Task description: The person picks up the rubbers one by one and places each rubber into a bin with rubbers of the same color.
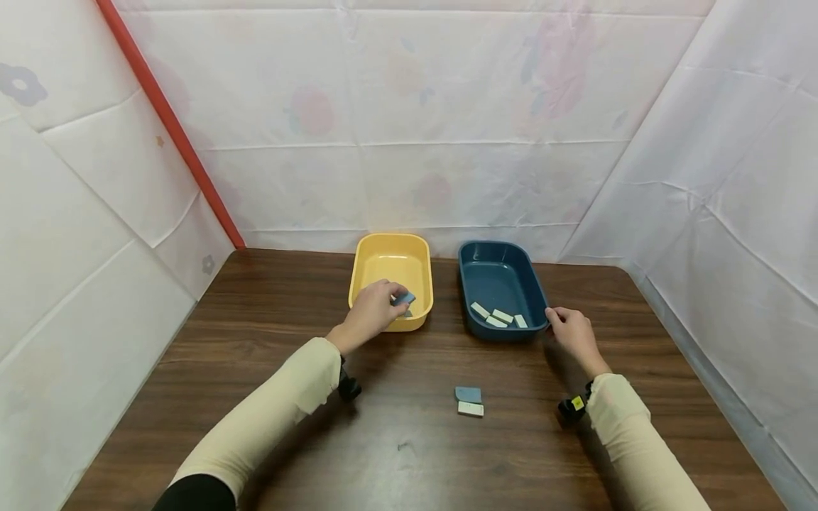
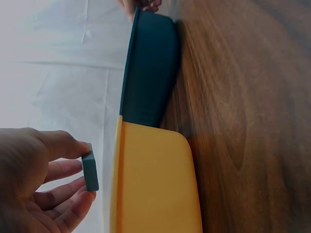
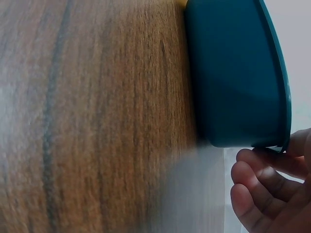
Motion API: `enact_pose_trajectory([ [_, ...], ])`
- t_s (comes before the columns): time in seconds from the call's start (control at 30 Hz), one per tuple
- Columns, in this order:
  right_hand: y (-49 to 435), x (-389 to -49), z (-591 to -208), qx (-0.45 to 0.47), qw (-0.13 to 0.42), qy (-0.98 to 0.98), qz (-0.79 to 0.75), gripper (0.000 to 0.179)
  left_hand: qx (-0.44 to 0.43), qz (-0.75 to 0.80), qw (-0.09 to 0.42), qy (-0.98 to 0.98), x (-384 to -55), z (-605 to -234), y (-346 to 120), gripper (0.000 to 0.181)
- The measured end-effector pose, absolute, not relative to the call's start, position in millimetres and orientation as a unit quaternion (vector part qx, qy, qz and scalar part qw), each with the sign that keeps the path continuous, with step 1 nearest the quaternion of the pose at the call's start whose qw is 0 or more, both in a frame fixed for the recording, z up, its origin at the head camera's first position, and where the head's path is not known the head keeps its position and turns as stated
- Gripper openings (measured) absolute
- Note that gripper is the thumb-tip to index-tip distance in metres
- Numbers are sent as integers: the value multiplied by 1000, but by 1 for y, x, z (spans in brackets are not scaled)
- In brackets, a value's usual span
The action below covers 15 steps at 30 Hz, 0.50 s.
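My left hand (image 1: 371,312) pinches a small flat blue block (image 2: 90,171) between thumb and fingers, above the near end of the yellow tray (image 1: 393,245). A bit of another bluish piece (image 1: 410,313) shows inside that tray, just below the fingers. At the near right corner of the dark blue tray (image 1: 501,252), my right hand (image 1: 575,337) holds the rim, thumb on top and fingers curled under it. Several small white blocks (image 1: 502,316) lie at the near end of the dark blue tray.
On the brown wooden table (image 1: 255,319), nearer me, a blue block (image 1: 469,394) and a white block (image 1: 470,409) lie side by side. White patterned sheets (image 1: 409,142) hang behind and at both sides, with a red strip (image 1: 172,124) at the left corner.
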State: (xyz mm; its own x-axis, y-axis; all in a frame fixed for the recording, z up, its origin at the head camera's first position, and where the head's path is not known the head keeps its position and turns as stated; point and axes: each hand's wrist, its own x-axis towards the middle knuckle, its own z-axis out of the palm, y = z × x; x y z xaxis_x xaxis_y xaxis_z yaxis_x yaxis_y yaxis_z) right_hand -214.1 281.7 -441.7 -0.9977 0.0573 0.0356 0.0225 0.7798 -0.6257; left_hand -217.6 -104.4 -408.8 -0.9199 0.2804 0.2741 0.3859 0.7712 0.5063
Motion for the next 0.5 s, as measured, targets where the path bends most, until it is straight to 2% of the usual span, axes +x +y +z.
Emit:
enact_pose_trajectory([
  [0.5,281,-213,-441,-23,17,-943,331,46,-92,-285,-2,-954,-254,-421,-86,17],
])
